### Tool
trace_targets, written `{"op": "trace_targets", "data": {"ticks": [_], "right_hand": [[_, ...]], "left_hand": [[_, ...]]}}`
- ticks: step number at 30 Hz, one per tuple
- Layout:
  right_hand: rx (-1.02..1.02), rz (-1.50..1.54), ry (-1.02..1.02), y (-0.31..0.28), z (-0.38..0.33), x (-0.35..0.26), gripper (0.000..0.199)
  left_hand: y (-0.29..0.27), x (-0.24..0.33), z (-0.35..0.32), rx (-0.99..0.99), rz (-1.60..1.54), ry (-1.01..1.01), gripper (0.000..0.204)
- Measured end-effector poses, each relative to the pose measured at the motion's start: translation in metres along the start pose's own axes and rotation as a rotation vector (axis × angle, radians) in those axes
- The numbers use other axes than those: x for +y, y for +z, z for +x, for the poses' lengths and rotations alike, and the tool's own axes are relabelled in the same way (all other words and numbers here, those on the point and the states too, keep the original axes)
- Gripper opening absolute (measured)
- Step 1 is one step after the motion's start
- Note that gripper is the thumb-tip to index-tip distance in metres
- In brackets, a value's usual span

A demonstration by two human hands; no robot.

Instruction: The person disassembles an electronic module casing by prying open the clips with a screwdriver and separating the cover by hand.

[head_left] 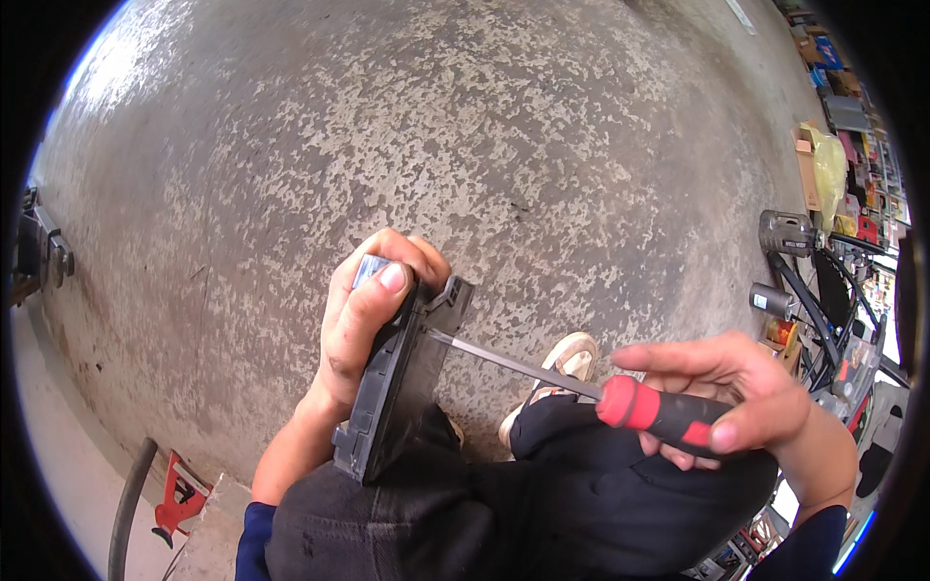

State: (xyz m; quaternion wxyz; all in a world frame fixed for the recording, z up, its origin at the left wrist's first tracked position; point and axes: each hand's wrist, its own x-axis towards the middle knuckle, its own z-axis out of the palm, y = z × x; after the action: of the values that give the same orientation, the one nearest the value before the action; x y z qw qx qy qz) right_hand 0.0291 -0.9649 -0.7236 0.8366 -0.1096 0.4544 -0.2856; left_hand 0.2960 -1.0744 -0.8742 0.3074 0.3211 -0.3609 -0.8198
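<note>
My left hand point(363, 310) is closed round the upper end of a black plastic part point(392, 387), a long flat housing with clips along its edge. It stands tilted on edge above my left thigh. A screwdriver point(630, 402) with a red and black handle lies in my right hand point(746, 397), thumb and curled fingers on the grip, forefinger stretched along it. Its metal shaft points left, and the tip meets the face of the black part near its upper end. Whether a screw sits under the tip is too small to tell.
Worn, patchy concrete floor point(465, 145) spreads ahead. My shoe point(572, 358) shows below the screwdriver shaft. At the right stand crowded shelves, a yellow plastic bag point(828, 174), a clear jug point(787, 232) and a can point(772, 301). A red jack-like stand point(181, 499) and a dark hose point(133, 504) are at lower left.
</note>
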Motion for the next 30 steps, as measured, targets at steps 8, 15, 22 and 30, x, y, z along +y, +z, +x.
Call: {"op": "trace_targets", "data": {"ticks": [8,15,22,30], "right_hand": [[-0.153,0.337,0.174,0.001,0.004,0.001,0.069],[-0.12,-0.068,0.079,-0.001,0.009,0.0,0.066],[0.14,-1.222,-0.55,0.022,0.014,0.01,0.055],[0.293,-1.521,-0.416,0.032,0.01,-0.002,0.059]], "left_hand": [[0.005,-0.002,0.003,-0.041,-0.15,0.069,0.038],[0.005,0.006,0.002,-0.04,-0.079,0.087,0.04],[0.002,0.001,0.002,-0.034,-0.046,0.019,0.042],[0.001,-0.001,-0.003,0.018,-0.04,-0.024,0.038]]}}
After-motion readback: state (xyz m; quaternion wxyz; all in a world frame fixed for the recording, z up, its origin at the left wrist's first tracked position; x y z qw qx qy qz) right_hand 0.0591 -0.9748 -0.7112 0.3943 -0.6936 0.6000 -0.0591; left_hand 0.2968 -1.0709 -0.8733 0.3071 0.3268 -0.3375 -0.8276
